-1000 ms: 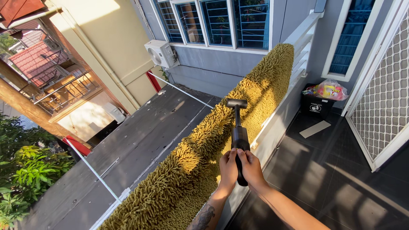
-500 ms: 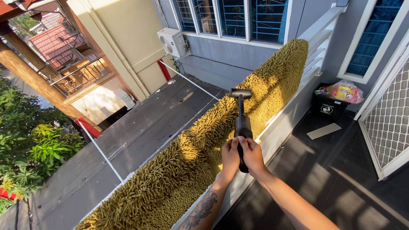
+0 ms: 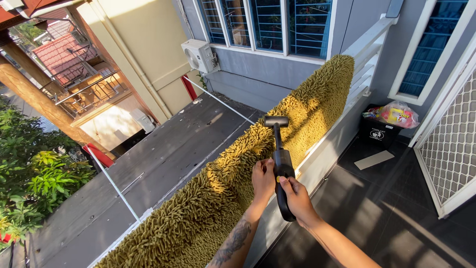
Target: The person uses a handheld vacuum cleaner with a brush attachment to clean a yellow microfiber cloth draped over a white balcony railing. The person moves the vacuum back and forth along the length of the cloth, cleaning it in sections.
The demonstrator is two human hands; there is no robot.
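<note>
A long, shaggy yellow-green rug (image 3: 233,188) hangs over the white railing (image 3: 369,42) of a balcony. It runs from 7 o'clock up to 1 o'clock.

The left hand (image 3: 263,179) sits near the middle, right beside the rug's fluffy top edge. Its fingers are curled shut around the fat black body of a small hand vacuum (image 3: 281,171). The right hand (image 3: 296,197) is just at 4 o'clock from the left one. Its fingers are wrapped tight around the handle end. The thin black tube points up to 12 o'clock, and the flat head (image 3: 276,120) rests on the fluff.

To do this well, I think both hands should stay snug so the vacuum does not slip over the rail. The head should press flat into the fluff and slide slowly along the top.

At 2 o'clock a black bin (image 3: 377,135) with a colourful bag stands on the dark floor.
</note>
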